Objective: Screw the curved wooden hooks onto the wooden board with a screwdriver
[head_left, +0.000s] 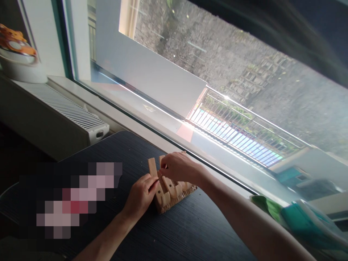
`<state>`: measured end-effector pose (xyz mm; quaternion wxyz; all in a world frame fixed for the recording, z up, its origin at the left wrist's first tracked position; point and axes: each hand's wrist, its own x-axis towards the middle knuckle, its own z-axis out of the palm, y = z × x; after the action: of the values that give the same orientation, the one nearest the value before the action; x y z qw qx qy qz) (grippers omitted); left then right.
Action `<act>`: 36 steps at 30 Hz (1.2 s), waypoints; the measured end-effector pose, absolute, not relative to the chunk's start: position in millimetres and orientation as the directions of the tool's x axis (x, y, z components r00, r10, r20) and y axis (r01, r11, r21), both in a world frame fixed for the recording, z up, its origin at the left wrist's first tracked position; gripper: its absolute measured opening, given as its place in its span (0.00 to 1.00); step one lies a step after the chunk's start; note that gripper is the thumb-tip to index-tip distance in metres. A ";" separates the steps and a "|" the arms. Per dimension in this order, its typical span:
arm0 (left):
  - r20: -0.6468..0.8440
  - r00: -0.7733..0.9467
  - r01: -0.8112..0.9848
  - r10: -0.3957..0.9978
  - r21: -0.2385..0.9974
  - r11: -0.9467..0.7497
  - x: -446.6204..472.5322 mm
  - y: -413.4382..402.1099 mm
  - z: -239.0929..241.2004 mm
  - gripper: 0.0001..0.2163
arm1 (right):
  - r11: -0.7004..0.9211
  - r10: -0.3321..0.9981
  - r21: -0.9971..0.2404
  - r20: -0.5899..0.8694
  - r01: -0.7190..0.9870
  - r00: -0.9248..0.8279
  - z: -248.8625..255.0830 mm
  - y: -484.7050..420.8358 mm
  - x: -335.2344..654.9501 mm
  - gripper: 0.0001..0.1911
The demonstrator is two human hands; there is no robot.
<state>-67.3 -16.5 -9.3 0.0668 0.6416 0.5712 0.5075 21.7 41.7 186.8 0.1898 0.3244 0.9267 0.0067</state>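
A small pale wooden assembly (169,197) of slotted pieces rests on the dark table (174,232) near the window. My left hand (141,197) is curled against its left side, fingers closed on one upright wooden piece (152,167). My right hand (181,168) reaches over the top from the right, fingertips pinched on another wooden piece at the top of the assembly. Both forearms stretch in from the lower edge of the view.
A large window (217,90) runs behind the table, with a sill along it. A white radiator (62,108) stands at the left with a bowl-like object (19,58) on top. Green and teal cloth (299,217) lies at the right. A blurred patch (78,199) covers part of the table.
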 end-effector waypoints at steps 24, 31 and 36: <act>0.566 -0.207 0.629 0.798 0.702 -0.334 -66.9 -15.7 -5.3 0.11 | 0.832 0.553 0.153 -0.306 0.533 -0.775 191.2 32.6 26.0 0.13; 0.572 -0.216 0.636 0.791 0.697 -0.331 -67.3 -15.5 -5.6 0.11 | 0.891 0.452 0.220 -0.354 0.397 -0.819 192.4 26.5 18.4 0.08; 0.572 -0.204 0.646 0.795 0.689 -0.330 -67.3 -16.2 -4.0 0.11 | 0.813 0.581 0.287 -0.366 0.506 -0.726 188.0 26.7 10.5 0.09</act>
<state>-67.3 -16.2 -4.0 0.0714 0.6268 0.5745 0.5215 10.5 26.7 188.0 0.2246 0.2938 0.9253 0.0839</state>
